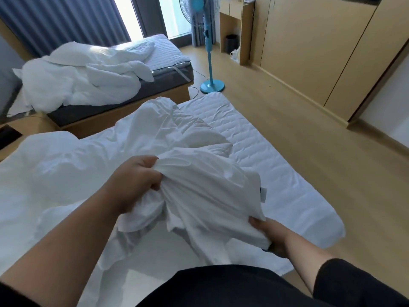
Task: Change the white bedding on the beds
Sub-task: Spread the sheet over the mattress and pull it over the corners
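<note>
White cotton, thin and limp — that is what the person has gathered up over the near bed (pixel 276 151). The cover (pixel 199 185) hangs in soft folds between both hands, bunched at the top and trailing down onto the rumpled bedding below. The left hand (pixel 137 180) has its fingers curled tight into a fistful of the cloth near the upper edge. The right hand (pixel 269 237) grips a lower fold from underneath, thumb on top, fingers wrapped below and mostly hidden by the fabric.

Judging by how it drapes, the cover is light and wholly without stiffness; it will not hold any shape and will sag wherever it is unsupported. It looks smooth rather than slick, so a bunched grip should hold well enough. Nothing about it is fragile, though a seam could strain under a hard tug. A small tag (pixel 263 193) shows at one edge — a fair guess is that it marks a hem or corner, and corners or the open edge are the sensible places to take hold for spreading it out. Whether it is a pillowcase or a duvet cover I cannot tell.

On the far bed (pixel 172 54), well apart, a heap (pixel 77 80) of white bedding lies piled, with the quilted pad bare beyond it.
</note>
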A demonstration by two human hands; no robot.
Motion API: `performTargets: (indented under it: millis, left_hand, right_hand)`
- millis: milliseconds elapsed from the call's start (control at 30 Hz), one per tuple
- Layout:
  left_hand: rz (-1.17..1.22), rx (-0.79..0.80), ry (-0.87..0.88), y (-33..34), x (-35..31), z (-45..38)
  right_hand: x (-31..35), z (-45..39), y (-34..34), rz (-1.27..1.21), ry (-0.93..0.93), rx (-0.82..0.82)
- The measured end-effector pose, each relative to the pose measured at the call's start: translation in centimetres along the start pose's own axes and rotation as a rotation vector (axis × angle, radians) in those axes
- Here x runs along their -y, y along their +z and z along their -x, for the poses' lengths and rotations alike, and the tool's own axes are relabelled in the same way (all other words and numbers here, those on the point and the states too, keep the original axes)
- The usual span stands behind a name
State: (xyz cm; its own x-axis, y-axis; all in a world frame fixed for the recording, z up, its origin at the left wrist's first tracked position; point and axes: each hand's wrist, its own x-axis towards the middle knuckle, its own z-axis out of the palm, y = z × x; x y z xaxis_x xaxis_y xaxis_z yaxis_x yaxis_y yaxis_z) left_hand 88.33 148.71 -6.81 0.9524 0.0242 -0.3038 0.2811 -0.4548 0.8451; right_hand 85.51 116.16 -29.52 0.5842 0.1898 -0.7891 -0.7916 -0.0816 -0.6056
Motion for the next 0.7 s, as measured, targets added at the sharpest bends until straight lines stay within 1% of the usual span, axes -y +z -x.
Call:
performTargets:
  millis: [67,133,233,267,367,400,433,467,500,533,567,600,633,700]
  left_hand:
    - [0.075,0.043,-0.024,-1.1,0.4,0.3]
    - [0.16,0.056,-0.035,-1.9,1.0,0.4]
    - [0.172,-0.055,-0.024,-2.5,2.3,0.1]
    - [0.093,-0.118,-0.012,-2.6,2.8,-0.1]
    - [-0.42,-0.275,-0.053,-2.5,4.7,-0.7]
    - [-0.548,-0.3,-0.012,-2.2,5.3,-0.4]
    - [-0.615,-0.317,0.109,-1.5,6.0,0.2]
    - [-0.65,-0.314,0.267,-0.6,6.5,0.9]
    - [-0.69,-0.289,0.408,0.6,7.0,1.6]
    - [-0.746,-0.272,0.504,1.9,7.7,2.2]
    - [-0.811,-0.27,0.55,3.3,8.5,2.6]
    - [-0.868,-0.277,0.553,4.6,9.3,2.8]
    - [-0.909,-0.3,0.528,5.5,9.9,2.8]
    - [-0.941,-0.4,0.472,6.3,11.0,2.3]
  right_hand:
    - [0.7,-0.9,0.4,-0.093,-0.022,0.054]
    - [1.7,-1.4,1.1,-0.133,-0.057,0.07]
    - [3.9,-1.3,2.7,-0.122,-0.128,0.062]
    - [4.8,-1.1,3.2,-0.139,-0.187,0.063]
    - [8.7,0.8,4.4,-0.266,-0.406,0.087]
    - [10.1,1.6,4.7,-0.313,-0.464,0.111]
    - [11.5,2.5,5.0,-0.356,-0.507,0.135]
    - [12.7,3.3,5.5,-0.402,-0.533,0.158]
    - [13.9,4.1,6.1,-0.447,-0.544,0.188]
    - [14.9,4.8,6.8,-0.487,-0.544,0.216]
    - [15.8,5.4,7.5,-0.518,-0.538,0.242]
    - [16.6,5.9,8.3,-0.539,-0.531,0.264]
    - [17.3,6.3,9.0,-0.553,-0.523,0.288]
    - [18.2,7.0,10.1,-0.568,-0.496,0.348]
